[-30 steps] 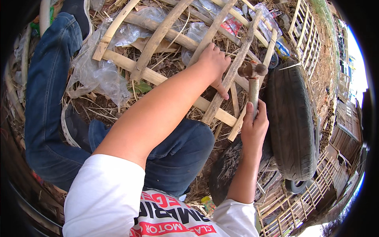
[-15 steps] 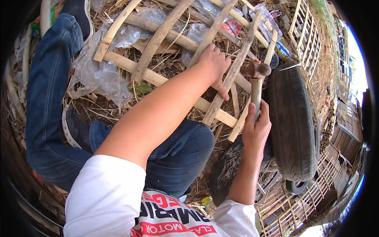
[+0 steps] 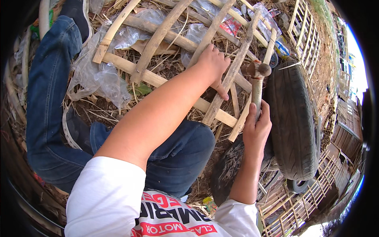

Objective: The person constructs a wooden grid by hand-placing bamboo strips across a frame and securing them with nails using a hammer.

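Note:
My right hand (image 3: 256, 128) is wrapped around the handle of a hammer (image 3: 256, 83), which stands upright with its rusty, round-faced head at the top. The head is beside the right end of a bamboo lattice (image 3: 158, 43) made of split slats laid crosswise. On that lattice is my left hand (image 3: 213, 67), fingers curled by one slat and the thumb lying on the neighbouring slat (image 3: 237, 63). How far the fingers reach under the wood is hidden. My left forearm crosses above the lattice's near rail (image 3: 211, 106).
A worn tyre (image 3: 292, 122) stands close to the right of the hammer. Crumpled clear plastic (image 3: 94, 79) and dry straw lie under and around the lattice. My bent knee (image 3: 197, 146) is near its front edge. More lattice panels (image 3: 306, 31) lie beyond the tyre.
Almost nothing differs. The hammer and both hands hold nearly the same places, with only a tiny shift of the view.

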A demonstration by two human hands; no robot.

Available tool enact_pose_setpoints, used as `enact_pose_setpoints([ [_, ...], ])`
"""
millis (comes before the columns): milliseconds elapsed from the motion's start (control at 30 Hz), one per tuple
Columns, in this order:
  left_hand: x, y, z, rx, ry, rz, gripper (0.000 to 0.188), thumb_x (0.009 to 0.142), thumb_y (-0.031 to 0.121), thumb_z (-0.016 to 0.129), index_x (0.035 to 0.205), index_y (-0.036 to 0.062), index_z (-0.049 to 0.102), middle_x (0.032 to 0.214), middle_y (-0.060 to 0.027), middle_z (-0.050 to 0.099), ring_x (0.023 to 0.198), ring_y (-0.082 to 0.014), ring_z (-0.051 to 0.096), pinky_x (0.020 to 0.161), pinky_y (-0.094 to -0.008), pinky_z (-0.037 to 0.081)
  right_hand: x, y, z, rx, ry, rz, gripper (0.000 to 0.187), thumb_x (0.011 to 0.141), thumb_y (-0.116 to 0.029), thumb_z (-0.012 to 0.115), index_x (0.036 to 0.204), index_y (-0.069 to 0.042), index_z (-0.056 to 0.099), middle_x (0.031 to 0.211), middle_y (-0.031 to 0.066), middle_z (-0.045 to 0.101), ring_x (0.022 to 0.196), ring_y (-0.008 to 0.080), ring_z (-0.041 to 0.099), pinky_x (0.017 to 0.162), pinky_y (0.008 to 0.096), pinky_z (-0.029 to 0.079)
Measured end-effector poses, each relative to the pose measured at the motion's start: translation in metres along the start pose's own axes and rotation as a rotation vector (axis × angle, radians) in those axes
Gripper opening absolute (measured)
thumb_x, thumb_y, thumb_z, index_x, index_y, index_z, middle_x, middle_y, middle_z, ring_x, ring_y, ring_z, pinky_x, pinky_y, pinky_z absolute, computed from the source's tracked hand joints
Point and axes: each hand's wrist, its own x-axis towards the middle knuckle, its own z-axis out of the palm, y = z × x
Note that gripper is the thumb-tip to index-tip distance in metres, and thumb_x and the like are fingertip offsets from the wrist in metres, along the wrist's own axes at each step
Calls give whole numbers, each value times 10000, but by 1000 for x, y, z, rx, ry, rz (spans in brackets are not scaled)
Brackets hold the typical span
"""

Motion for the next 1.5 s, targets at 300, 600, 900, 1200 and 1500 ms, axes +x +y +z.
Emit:
enact_pose_setpoints([
  [300, 1, 1, -3, -24, -27, 0, 1232, 405, 911, 663, 1205, -20, 552, 1144, -164, 630, 1149, -307, 559, 1081, -446, 305, -3, 6, 12, -47, -18, -35, 297, 996, -229, 536, 1202, -16, 521, 761, 256, 654, 752, 448, 658, 622, 481, 496],
  [600, 0, -1, -1, -24, -24, -1, 1209, 398, 910, 668, 1167, -17, 563, 1134, -161, 633, 1144, -307, 564, 1066, -440, 315, -7, -10, -9, 52, -18, 41, 343, 1005, -280, 534, 1200, 3, 545, 791, 244, 670, 777, 425, 675, 649, 453, 508],
  [900, 0, 1, -5, -25, -47, 8, 1228, 400, 927, 642, 1179, -18, 561, 1150, -170, 629, 1159, -317, 560, 1100, -453, 302, -8, 3, 8, -70, -60, 21, 311, 1002, -281, 532, 1183, -28, 549, 784, 253, 667, 781, 446, 662, 653, 487, 500],
  [1200, -1, -3, 3, -31, 51, 12, 1204, 398, 921, 651, 1151, -16, 582, 1104, -164, 646, 1112, -312, 579, 1057, -445, 324, -9, -9, -5, 47, 1, 15, 310, 1011, -255, 522, 1197, -8, 546, 773, 220, 673, 733, 387, 689, 635, 414, 510],
  [1500, 1, 1, -4, -14, -24, -4, 1233, 417, 908, 664, 1224, -18, 546, 1154, -165, 626, 1144, -303, 568, 1090, -445, 298, -9, 3, -1, 15, -34, 82, 311, 1007, -254, 526, 1187, -3, 566, 769, 198, 673, 731, 342, 699, 662, 389, 511],
])
